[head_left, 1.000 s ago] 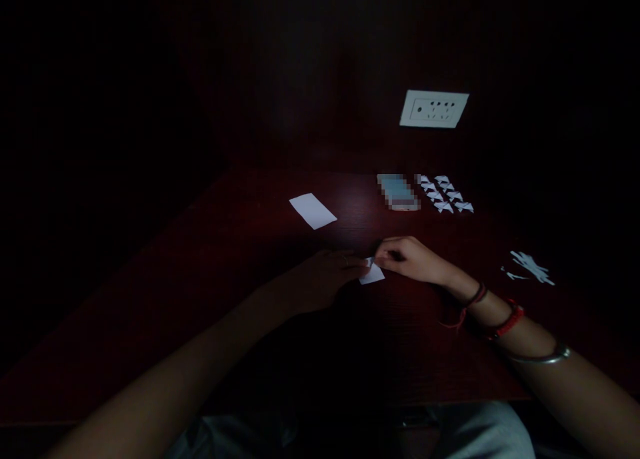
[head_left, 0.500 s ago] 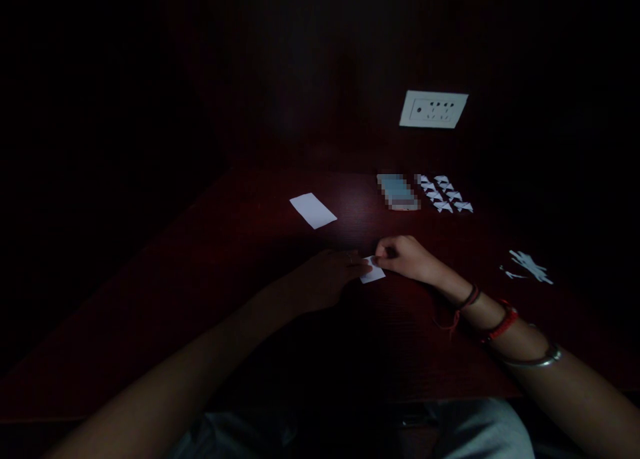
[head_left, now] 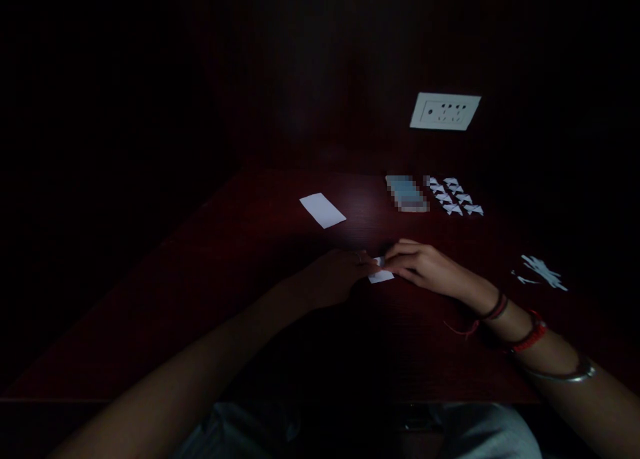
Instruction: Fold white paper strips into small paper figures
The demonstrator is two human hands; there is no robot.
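Note:
A small white piece of paper (head_left: 381,275) lies on the dark red table (head_left: 260,325) between my two hands. My left hand (head_left: 337,279) rests on the table with its fingertips pressed on the paper's left edge. From the right, my right hand (head_left: 425,265) reaches in, fingers held together and pinching the paper's top right part. The room is very dark, so the fingers show only in outline. Bracelets and a red thread band sit on my right wrist.
A larger white paper rectangle (head_left: 323,210) lies further back on the table. Behind my right hand are a blurred flat object (head_left: 407,193) and several small folded white paper pieces (head_left: 455,195) in rows. White paper scraps (head_left: 543,272) lie at the right. A wall socket plate (head_left: 445,111) is behind.
The view has shifted slightly, so everything sits a bit further right. My right hand's fingers have stretched forward over the small paper, which now shows less.

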